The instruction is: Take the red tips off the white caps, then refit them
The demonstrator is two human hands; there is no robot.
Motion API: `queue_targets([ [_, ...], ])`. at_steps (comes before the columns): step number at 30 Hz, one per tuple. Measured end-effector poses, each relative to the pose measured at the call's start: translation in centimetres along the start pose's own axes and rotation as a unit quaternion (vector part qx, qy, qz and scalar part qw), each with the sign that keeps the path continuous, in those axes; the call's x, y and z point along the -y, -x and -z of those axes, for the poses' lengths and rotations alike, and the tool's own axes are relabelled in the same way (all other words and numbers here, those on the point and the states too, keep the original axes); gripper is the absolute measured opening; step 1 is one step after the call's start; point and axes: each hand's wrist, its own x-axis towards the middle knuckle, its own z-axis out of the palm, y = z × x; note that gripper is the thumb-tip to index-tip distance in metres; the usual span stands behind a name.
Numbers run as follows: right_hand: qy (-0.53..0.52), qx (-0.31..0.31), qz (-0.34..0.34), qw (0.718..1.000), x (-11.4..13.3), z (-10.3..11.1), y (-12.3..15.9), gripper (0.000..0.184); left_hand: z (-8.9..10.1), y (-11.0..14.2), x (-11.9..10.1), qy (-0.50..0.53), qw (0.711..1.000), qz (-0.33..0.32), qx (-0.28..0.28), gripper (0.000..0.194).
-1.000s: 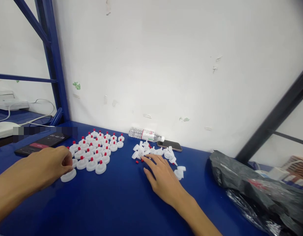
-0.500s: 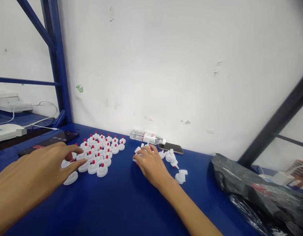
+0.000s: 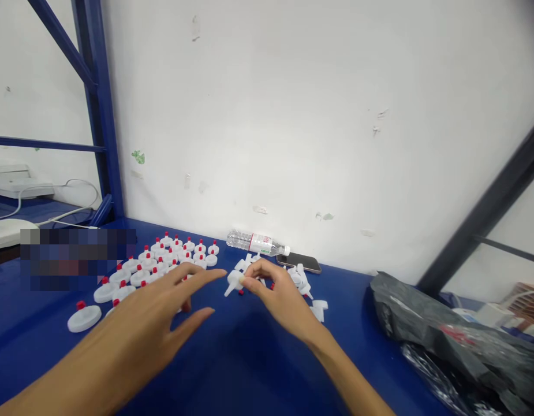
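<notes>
Between the thumb and fingers of my right hand [image 3: 284, 294] is a white nozzle cap [image 3: 234, 281], its narrow spout pointing down and to the left. My left hand [image 3: 171, 315] is empty, thumb and fingers apart, a short way left of that cap. Behind and left of it stand several rows of white caps with red tips [image 3: 140, 276], partly hidden by the hand. Beyond my right hand lies a loose pile of white nozzle pieces [image 3: 299, 278], with a few small red tips among them.
A clear plastic bottle [image 3: 258, 243] lies against the wall, beside a dark phone [image 3: 299, 262]. A grey plastic bag [image 3: 422, 329] fills the right side of the blue table [image 3: 232, 370]. Blue frame posts [image 3: 104, 115] rise at the left; white devices with cables [image 3: 19, 188] sit beyond.
My right hand has lifted a nozzle cap from the pile and turned toward the left. My left hand has moved right, away from the red-tipped rows, with its fingers apart.
</notes>
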Motion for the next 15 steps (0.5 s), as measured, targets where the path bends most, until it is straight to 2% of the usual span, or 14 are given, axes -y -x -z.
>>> queue_targets([
  [2, -0.11, 0.068, -0.041, 0.991, 0.2, -0.4, 0.3, 0.036, -1.0, -0.2, -0.1, 0.016, 0.999, -0.039, 0.032, 0.051],
  [4, -0.175, 0.12, -0.073, 0.974, 0.2, -0.7, 0.5, 0.046, -1.5, -0.5, -0.2, 0.029, 0.996, -0.067, 0.046, 0.046],
  [6, -0.207, 0.146, -0.082, 0.964, 0.1, -0.9, 0.6, 0.049, -1.5, -0.7, -0.3, 0.042, 0.995, -0.079, 0.04, 0.036],
  [8, -0.197, 0.149, -0.074, 0.966, -0.1, -0.8, 0.6, 0.048, -1.3, -0.7, -0.4, 0.034, 0.996, -0.07, 0.038, 0.033],
  [10, -0.108, 0.115, -0.065, 0.985, -0.4, -0.4, 0.5, 0.044, -1.4, -0.4, -0.3, 0.001, 0.997, -0.05, 0.06, 0.035],
  [12, 0.076, 0.056, -0.064, 0.993, -0.8, 0.1, 0.4, 0.037, -1.8, -0.1, -0.1, -0.035, 0.993, -0.038, 0.108, 0.032],
  [14, 0.273, 0.02, -0.066, 0.96, -1.4, 0.5, 0.4, 0.022, -2.4, 0.3, 0.3, -0.047, 0.985, -0.042, 0.163, 0.025],
  [15, 0.338, 0.019, -0.068, 0.939, -1.7, 0.7, 0.4, 0.015, -2.7, 0.3, 0.4, -0.051, 0.981, -0.041, 0.183, 0.023],
])
